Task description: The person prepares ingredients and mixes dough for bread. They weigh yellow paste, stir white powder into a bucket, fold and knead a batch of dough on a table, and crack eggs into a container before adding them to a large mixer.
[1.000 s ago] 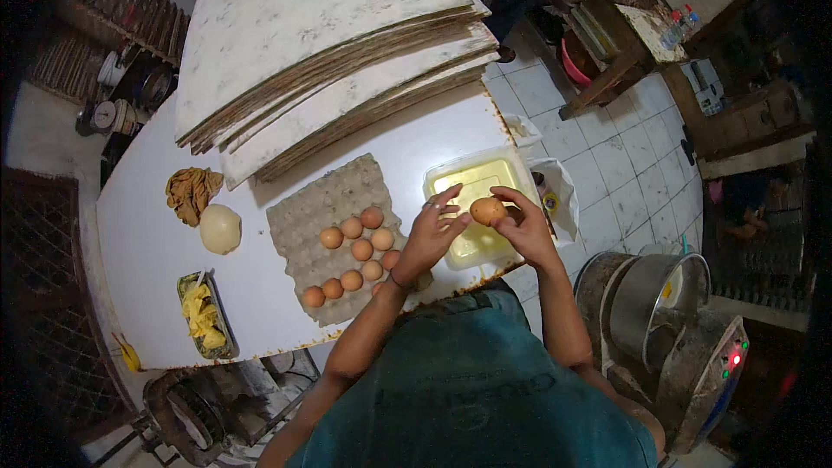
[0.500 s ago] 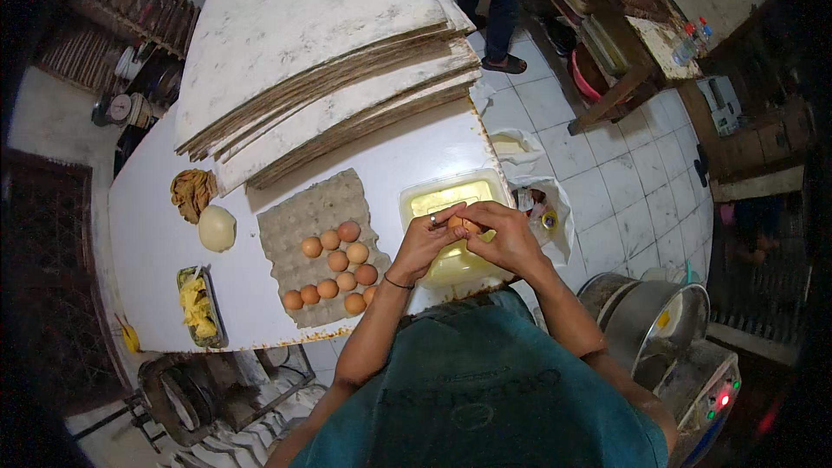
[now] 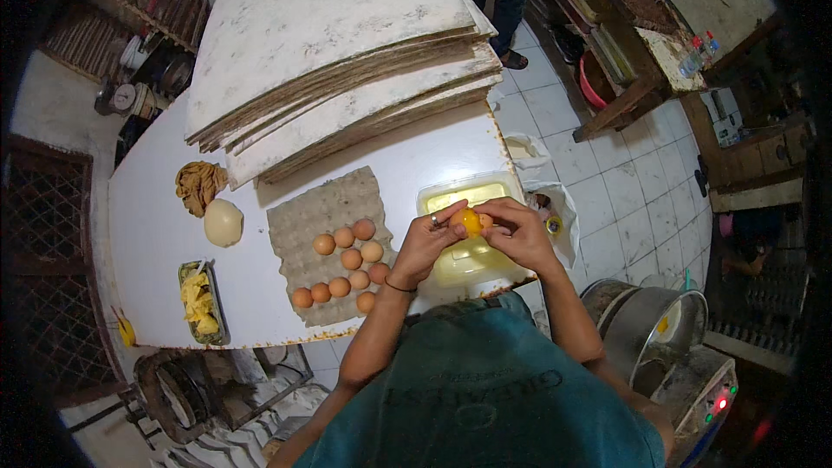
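Note:
Above a clear plastic tub [image 3: 423, 201] at the table's front right, both hands hold a cracked egg [image 3: 471, 222]. Its orange yolk shows between the parted shell halves. My left hand [image 3: 423, 250], with a ring, grips the left half; my right hand [image 3: 527, 236] pinches the right half. Yellowish liquid lies in the tub, partly hidden by my hands. Left of my left hand, several brown eggs [image 3: 350, 259] sit in a grey cardboard egg tray [image 3: 316, 208].
A tall stack of whitish boards [image 3: 329, 26] covers the table's back. Dough [image 3: 224, 224], a brown cloth [image 3: 200, 187] and a dish of yellow fat [image 3: 199, 302] lie left. A metal mixing bowl [image 3: 667, 329] stands right; another person's legs [image 3: 507, 9] are beyond the table.
The egg's shell has been pulled apart, exposing the yolk. My hands have spread slightly from each other. The whole view has shifted a little.

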### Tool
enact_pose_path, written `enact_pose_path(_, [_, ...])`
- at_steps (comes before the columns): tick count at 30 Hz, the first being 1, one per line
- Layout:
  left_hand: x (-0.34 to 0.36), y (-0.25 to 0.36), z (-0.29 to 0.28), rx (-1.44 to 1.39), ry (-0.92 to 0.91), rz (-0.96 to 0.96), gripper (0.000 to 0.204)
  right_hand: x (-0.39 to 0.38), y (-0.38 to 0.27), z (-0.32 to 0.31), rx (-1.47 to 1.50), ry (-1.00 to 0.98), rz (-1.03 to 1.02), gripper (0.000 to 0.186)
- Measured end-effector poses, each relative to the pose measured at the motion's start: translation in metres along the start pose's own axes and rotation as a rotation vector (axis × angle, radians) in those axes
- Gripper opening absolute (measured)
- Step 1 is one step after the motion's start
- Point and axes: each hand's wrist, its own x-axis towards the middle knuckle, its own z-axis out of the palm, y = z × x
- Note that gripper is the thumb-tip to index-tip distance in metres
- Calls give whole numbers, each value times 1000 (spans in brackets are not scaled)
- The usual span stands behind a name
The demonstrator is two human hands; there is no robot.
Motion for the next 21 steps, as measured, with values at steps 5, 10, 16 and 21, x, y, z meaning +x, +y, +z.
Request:
enact_pose_path(5, [-9,28,5,372,41,18,45,-9,26,16,401,70,29,34])
enact_pose_path(10, [-10,37,2,626,15,95,45,-18,37,26,561,125,111,37])
enact_pose_path(16, [-16,46,6,387,-18,3,47,-26,46,32,870,155,98,41])
enact_pose_path(21, [-18,42,7,-107,-5,-73,39,-25,50,32,1004,149,28,43])
